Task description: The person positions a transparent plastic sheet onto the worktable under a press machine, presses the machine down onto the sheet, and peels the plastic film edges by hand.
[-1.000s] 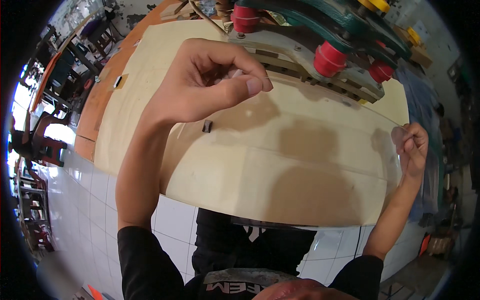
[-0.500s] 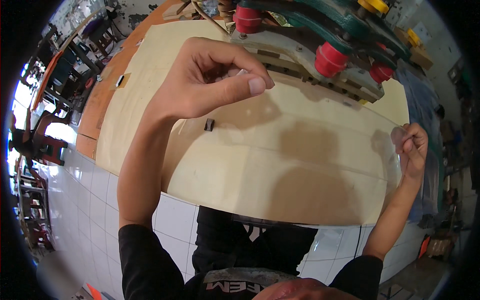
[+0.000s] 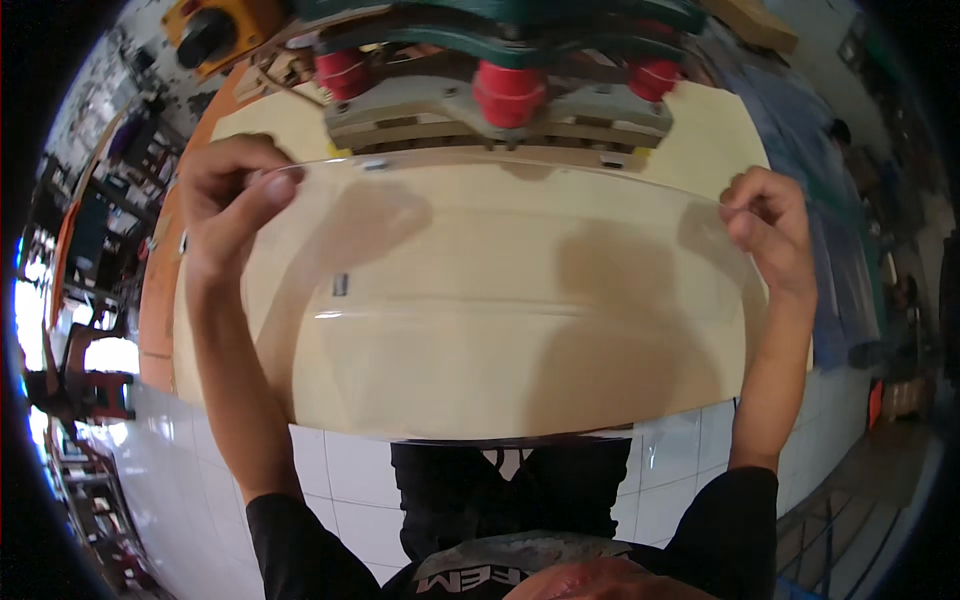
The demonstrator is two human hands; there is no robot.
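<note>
Both hands are raised above the worktop and set wide apart, each clamped on one upper corner of a clear plastic sheet. The left hand pinches the sheet's left corner between thumb and curled fingers; the right hand grips the right corner in the same way. The sheet hangs stretched between them, spanning most of the pale worktop beneath, its lower edge showing as a dark line near the worktop's front edge. Shadows of both hands fall on the surface below. A small dark piece shows through the sheet at left. Beyond the sheet stands a green machine with red knobs over a pale grey plate.
</note>
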